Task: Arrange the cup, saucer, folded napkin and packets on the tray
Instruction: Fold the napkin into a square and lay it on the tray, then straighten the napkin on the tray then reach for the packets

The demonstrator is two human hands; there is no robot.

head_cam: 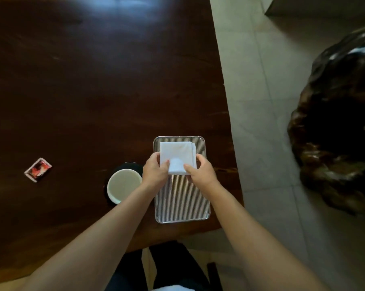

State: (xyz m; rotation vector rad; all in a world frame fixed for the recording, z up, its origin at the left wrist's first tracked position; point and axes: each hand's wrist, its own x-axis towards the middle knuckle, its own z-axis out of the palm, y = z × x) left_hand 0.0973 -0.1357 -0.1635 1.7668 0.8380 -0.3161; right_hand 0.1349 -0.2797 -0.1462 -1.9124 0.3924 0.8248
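Tray (182, 198), ribbed and metal-rimmed, sits on the dark table (83, 91) near its right edge. Folded napkin (176, 154) lies on its far half, pinched at the near corners by the left hand (155, 171) and right hand (202, 172). Cup (122, 184) on saucer (127, 165) stands just left of the tray; one packet (38, 170) lies well apart, far left.

We see the ribbed metal tray (182, 198) lying lengthwise near the table's right edge, close to the near edge. On its far half lies the white folded napkin (176, 153), flat, its near corners pinched from both sides. Just left of the tray, the white cup (124, 184) stands upright on the dark saucer (126, 165). The red-and-white packets (38, 170) lie well apart, toward the table's left edge.
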